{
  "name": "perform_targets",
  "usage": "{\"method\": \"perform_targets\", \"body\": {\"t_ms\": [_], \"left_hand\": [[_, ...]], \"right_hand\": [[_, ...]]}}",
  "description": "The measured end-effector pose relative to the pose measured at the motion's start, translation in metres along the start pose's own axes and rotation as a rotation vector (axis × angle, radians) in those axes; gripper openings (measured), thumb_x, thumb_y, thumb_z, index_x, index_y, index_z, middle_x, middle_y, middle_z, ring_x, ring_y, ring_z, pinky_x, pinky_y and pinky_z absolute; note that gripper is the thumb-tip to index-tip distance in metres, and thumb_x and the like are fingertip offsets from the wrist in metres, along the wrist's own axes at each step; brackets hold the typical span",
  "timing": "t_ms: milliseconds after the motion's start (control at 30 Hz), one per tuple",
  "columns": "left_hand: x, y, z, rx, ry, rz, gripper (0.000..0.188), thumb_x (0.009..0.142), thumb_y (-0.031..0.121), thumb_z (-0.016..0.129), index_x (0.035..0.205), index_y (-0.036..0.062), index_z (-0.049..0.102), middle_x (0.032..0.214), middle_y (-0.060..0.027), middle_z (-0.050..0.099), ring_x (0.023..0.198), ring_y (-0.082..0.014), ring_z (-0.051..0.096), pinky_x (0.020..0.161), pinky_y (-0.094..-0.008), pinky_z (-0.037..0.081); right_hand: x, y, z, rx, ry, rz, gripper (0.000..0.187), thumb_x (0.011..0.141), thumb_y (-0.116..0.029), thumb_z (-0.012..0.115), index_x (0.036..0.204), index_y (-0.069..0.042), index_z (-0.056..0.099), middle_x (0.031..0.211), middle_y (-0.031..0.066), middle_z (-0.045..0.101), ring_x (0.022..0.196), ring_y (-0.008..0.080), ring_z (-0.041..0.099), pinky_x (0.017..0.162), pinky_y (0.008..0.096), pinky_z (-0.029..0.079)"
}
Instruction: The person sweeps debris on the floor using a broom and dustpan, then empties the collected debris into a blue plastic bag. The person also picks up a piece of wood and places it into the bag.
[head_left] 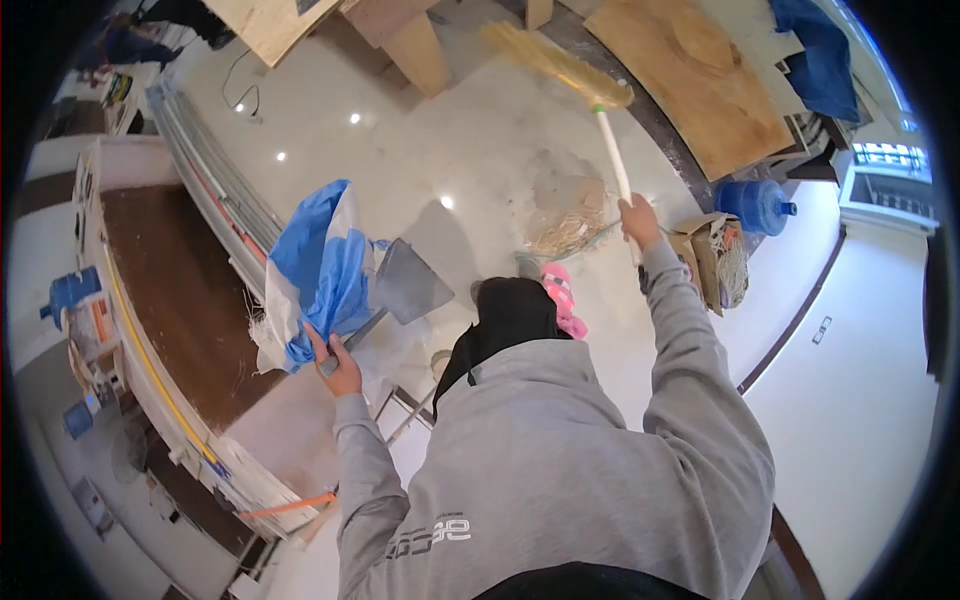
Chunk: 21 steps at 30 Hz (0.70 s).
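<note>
My right hand (640, 220) is wrapped round the white handle of a broom (612, 150). Its yellowish bristle head reaches out ahead over the floor, smeared by motion, close to a wooden board. On the left, my left hand (342, 370) grips the handle of a grey dustpan (412, 283). Its fingers also touch the lower part of a crumpled blue and white woven sack (322, 255); whether they hold it too, I cannot tell. A pile of swept debris (570, 228) with a flat brownish piece lies on the floor between my hands.
Brown wooden boards (690, 85) lie at the far right. A cardboard box (712, 255) of scraps and a blue water jug (752, 205) stand by the right wall. Long pipes (215, 190) run along the left. A pink patterned item (562, 300) shows by my dark trousers.
</note>
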<state>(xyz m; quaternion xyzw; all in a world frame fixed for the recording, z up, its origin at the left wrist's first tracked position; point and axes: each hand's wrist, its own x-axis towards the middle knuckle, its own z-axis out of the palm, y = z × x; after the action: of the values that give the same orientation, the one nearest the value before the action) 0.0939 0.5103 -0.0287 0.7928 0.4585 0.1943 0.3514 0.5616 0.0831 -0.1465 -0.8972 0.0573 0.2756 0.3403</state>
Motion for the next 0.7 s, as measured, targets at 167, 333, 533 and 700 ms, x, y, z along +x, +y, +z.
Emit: {"method": "perform_targets", "body": {"t_ms": [167,333,533,700], "left_hand": [[-0.056,0.039,0.012,0.016,0.026,-0.03,0.06,0.103,0.007,0.046,0.158,0.002,0.023,0.145,-0.0232,0.051,0.124,-0.0282,0.059,0.104,-0.0342,0.044],[-0.118,0.064,0.049,0.041,0.04,-0.075,0.06,0.103,0.007,0.046,0.158,0.0025,0.023,0.144,-0.0225,0.051,0.122,-0.0252,0.058,0.104,-0.0327,0.043],[-0.181,0.075,0.104,0.195,0.016,-0.131,0.056,0.101,0.006,0.049,0.155,0.0014,0.032,0.145,-0.0228,0.052,0.123,-0.0246,0.057,0.102,-0.0317,0.043],[-0.207,0.085,0.123,0.209,0.004,-0.112,0.058,0.101,0.004,0.049,0.156,0.0036,0.03,0.148,-0.0254,0.048,0.131,-0.0304,0.053,0.107,-0.0337,0.04]], "right_hand": [[0.114,0.084,0.036,-0.39,0.007,0.06,0.044,0.093,-0.029,0.053,0.121,0.004,0.061,0.098,0.0247,0.069,0.091,0.0333,0.071,0.075,0.0427,0.056],[0.095,0.169,0.09,-0.803,-0.402,0.061,0.048,0.092,-0.027,0.052,0.127,0.004,0.058,0.122,0.0283,0.065,0.114,0.0403,0.064,0.098,0.0455,0.052],[-0.037,0.291,0.03,-0.546,-0.308,0.207,0.051,0.095,-0.031,0.048,0.133,0.002,0.053,0.12,0.031,0.064,0.117,0.0432,0.062,0.102,0.0474,0.048],[-0.063,0.262,-0.129,0.058,-0.456,0.341,0.046,0.094,-0.026,0.061,0.13,0.001,0.055,0.072,0.0122,0.062,0.057,0.0228,0.062,0.049,0.0388,0.051]]}}
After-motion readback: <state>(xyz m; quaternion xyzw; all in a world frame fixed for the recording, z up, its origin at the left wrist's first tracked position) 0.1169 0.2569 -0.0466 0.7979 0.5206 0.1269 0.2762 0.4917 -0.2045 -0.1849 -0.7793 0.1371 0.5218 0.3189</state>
